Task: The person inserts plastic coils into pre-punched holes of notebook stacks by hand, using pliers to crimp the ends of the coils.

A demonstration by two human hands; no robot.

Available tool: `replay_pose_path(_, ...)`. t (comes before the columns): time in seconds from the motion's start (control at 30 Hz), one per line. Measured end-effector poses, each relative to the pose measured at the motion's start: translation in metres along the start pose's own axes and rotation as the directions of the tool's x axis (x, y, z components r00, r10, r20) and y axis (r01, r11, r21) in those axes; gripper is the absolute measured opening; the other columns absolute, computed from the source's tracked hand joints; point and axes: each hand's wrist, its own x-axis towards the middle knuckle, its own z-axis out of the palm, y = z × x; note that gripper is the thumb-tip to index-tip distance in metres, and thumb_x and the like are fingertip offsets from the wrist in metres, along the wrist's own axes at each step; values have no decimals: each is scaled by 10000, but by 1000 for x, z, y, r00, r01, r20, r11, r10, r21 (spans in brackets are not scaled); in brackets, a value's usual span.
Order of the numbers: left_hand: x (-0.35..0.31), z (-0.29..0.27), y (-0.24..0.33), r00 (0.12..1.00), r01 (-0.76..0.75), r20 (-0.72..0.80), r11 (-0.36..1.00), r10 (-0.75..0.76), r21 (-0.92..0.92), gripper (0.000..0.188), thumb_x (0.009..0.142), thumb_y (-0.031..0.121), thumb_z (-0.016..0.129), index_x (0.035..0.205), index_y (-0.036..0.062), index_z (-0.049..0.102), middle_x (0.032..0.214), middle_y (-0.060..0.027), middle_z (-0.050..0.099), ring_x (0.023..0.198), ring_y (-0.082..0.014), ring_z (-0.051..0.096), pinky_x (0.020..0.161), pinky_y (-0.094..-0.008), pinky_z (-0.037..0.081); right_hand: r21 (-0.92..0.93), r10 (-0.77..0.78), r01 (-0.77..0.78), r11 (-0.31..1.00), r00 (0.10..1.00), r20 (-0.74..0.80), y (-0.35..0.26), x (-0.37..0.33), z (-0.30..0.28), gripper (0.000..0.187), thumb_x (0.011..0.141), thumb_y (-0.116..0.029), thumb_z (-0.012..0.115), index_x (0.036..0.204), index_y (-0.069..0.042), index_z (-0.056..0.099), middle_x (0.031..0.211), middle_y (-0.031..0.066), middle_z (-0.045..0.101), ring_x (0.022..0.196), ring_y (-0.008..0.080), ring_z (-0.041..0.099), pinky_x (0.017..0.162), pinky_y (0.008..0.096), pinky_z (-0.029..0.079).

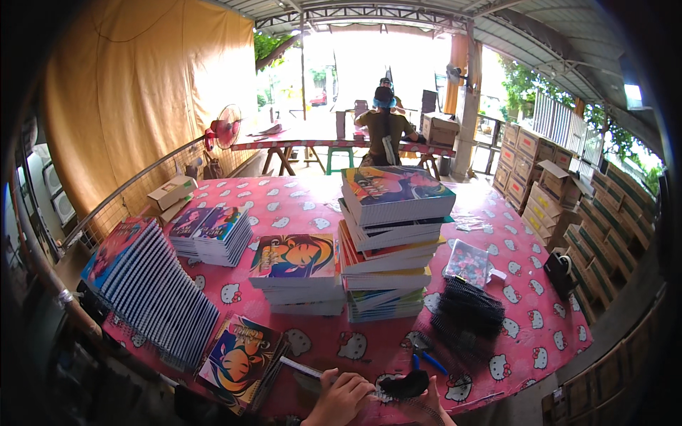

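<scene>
At the near table edge, my left hand (341,399) is closed on a notebook (301,366), seen nearly edge-on. My right hand (432,403) is beside a dark, soft-looking bundle (405,384), its fingers closed at the bundle's edge; a thin black spiral coil (424,410) trails below. Blue-handled pliers (430,360) lie just beyond it. A heap of black spiral coils (469,312) rests farther right. Left of my left hand are spiral-bound notebooks (238,358) with a colourful illustrated cover.
Tall stacks of unbound notebooks (394,234) and a shorter stack (295,273) stand mid-table. A leaning row of bound notebooks (153,284) fills the left side. A clear plastic box (467,263) sits right. Cartons (554,184) are piled beyond; a person (386,128) works at a far table.
</scene>
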Motion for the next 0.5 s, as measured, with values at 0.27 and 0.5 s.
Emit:
replay_pose_path(0.27,-2,1,-4,1000,-21,-13,1000,22,16,210,718,114,590,921,153,626,970,-16,611,1007,-225,546,981,-465,298,-104,-153,155,982,988,25,3,10,41,810,825,-707,442,1291,-48,493,1335,163,480,1264,332,427,974,480,406)
replay_pose_path(0.5,-7,2,-13,998,-59,-17,991,61,120,320,696,242,717,1001,178,644,907,23,640,947,-178,587,1054,-490,164,-569,-81,29,822,995,-67,-9,4,14,770,838,-645,501,1294,-25,497,1278,162,519,1218,284,470,950,392,423)
